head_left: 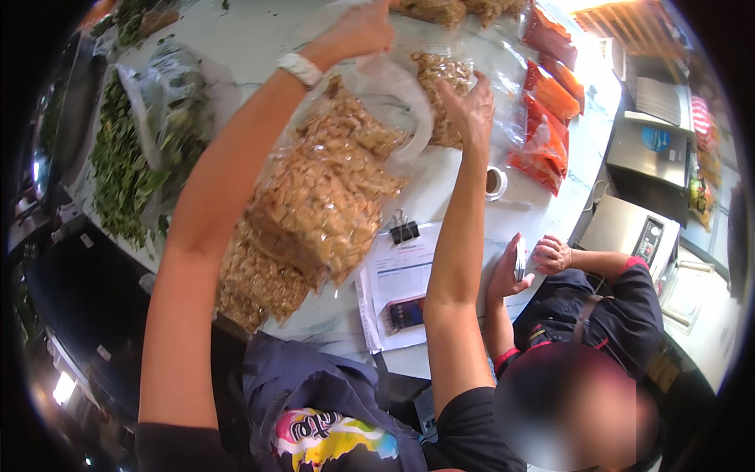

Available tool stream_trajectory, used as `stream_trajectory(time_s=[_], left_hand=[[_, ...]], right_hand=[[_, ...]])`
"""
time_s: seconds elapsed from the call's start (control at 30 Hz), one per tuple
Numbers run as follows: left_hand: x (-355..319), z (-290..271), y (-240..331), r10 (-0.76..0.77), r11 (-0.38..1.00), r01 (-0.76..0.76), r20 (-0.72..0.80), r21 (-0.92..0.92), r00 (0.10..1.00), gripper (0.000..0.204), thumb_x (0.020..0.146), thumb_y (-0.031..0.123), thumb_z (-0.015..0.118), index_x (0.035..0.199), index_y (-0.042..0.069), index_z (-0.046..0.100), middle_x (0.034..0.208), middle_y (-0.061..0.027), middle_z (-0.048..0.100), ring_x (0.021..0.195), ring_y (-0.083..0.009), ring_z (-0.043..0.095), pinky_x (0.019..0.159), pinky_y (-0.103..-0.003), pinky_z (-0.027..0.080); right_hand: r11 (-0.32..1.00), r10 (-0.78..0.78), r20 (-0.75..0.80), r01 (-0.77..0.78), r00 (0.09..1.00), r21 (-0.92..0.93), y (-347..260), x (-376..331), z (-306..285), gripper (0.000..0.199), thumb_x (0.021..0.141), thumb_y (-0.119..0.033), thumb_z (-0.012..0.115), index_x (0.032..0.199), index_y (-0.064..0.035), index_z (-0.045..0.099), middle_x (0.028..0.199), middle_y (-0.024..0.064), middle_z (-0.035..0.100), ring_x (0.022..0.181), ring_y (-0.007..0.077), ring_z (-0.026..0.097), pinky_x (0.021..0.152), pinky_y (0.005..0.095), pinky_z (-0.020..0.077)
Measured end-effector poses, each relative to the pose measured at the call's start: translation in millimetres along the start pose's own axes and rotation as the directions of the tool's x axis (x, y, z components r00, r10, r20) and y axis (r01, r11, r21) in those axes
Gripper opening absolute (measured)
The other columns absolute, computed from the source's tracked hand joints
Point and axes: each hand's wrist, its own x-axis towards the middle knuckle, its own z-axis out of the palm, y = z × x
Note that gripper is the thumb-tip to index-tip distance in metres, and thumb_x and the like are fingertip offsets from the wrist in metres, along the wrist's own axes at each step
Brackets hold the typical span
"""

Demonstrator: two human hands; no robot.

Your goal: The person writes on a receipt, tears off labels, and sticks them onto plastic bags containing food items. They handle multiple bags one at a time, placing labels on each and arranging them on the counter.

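A large clear plastic bag [322,197] full of tan, beige snack pieces lies on the white counter [259,47]. My left hand [362,30], with a white wristband, grips the top of a clear bag high over the counter. My right hand [470,106] presses flat on a smaller clear bag of the same tan pieces [440,75], fingers spread. Loose plastic from the bag mouth [401,102] bunches between my two hands.
Clear bags of green leaves [138,149] lie on the left. Several orange-red packets [546,118] line the right side. A clipboard with papers and a phone [397,287], a tape roll [495,182], and grey machines [649,145] are nearby. A seated person [582,315] holds a phone.
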Motion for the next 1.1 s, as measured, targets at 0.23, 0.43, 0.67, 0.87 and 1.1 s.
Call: stream_trajectory(time_s=[0.23, 0.43, 0.67, 0.87, 1.1], left_hand=[[-178.1, -135.9, 49.0, -0.136, 0.356, -0.439, -0.510, -0.825, 0.849, 0.050, 0.090, 0.010, 0.054, 0.137, 0.006, 0.038, 0.113, -0.0161, 0.056, 0.096, -0.0241, 0.063, 0.083, -0.030, 0.053], [-378.9, -207.1, 21.9, -0.362, 0.801, -0.283, -0.803, -0.528, 0.474, 0.065, 0.079, 0.012, 0.051, 0.139, -0.009, 0.034, 0.138, -0.0233, 0.042, 0.121, -0.0292, 0.050, 0.106, -0.035, 0.038], [-534.7, -190.6, 5.0, -0.493, 0.787, -0.138, -0.747, -0.601, 0.446, 0.066, 0.073, 0.004, 0.047, 0.137, -0.008, 0.037, 0.130, -0.0249, 0.049, 0.112, -0.0309, 0.057, 0.100, -0.037, 0.045], [-557.8, -156.4, -2.1, -0.533, 0.668, -0.213, -0.658, -0.714, 0.532, 0.066, 0.073, 0.001, 0.044, 0.138, -0.006, 0.037, 0.129, -0.0239, 0.050, 0.110, -0.0325, 0.059, 0.097, -0.037, 0.046], [-542.6, -129.6, 11.4, -0.437, 0.443, -0.344, -0.534, -0.828, 0.723, 0.062, 0.078, 0.009, 0.046, 0.139, -0.001, 0.037, 0.130, -0.0221, 0.051, 0.108, -0.0302, 0.060, 0.096, -0.038, 0.046]], right_hand=[[0.987, -0.031, 0.121, 0.049, 0.992, -0.154, 48.4, -7.0, 24.2, 0.115, 0.057, -0.049, 0.082, 0.146, -0.0120, 0.019, 0.121, 0.0286, 0.050, 0.114, 0.0423, 0.051, 0.092, 0.0558, 0.0429], [0.859, 0.171, 0.431, -0.348, 0.886, 0.375, 8.8, -32.9, -34.4, 0.097, 0.066, -0.023, 0.082, 0.142, -0.0013, 0.026, 0.099, 0.0160, 0.062, 0.076, 0.0217, 0.066, 0.061, 0.0337, 0.0554], [0.872, -0.162, 0.431, -0.075, 0.888, 0.483, -48.7, -133.6, -131.3, 0.106, 0.065, -0.030, 0.082, 0.148, -0.0049, 0.020, 0.118, 0.0241, 0.056, 0.099, 0.0310, 0.062, 0.082, 0.0380, 0.0531], [0.820, -0.531, 0.350, 0.363, 0.772, 0.443, -121.4, -263.5, -131.7, 0.115, 0.057, -0.025, 0.083, 0.148, -0.0035, 0.017, 0.129, 0.0267, 0.050, 0.115, 0.0339, 0.055, 0.098, 0.0422, 0.0455], [0.784, -0.580, 0.335, 0.621, 0.743, -0.019, -141.9, -349.7, -42.7, 0.116, 0.056, -0.030, 0.084, 0.150, -0.0135, 0.018, 0.123, 0.0236, 0.044, 0.110, 0.0375, 0.046, 0.089, 0.0482, 0.0382]])
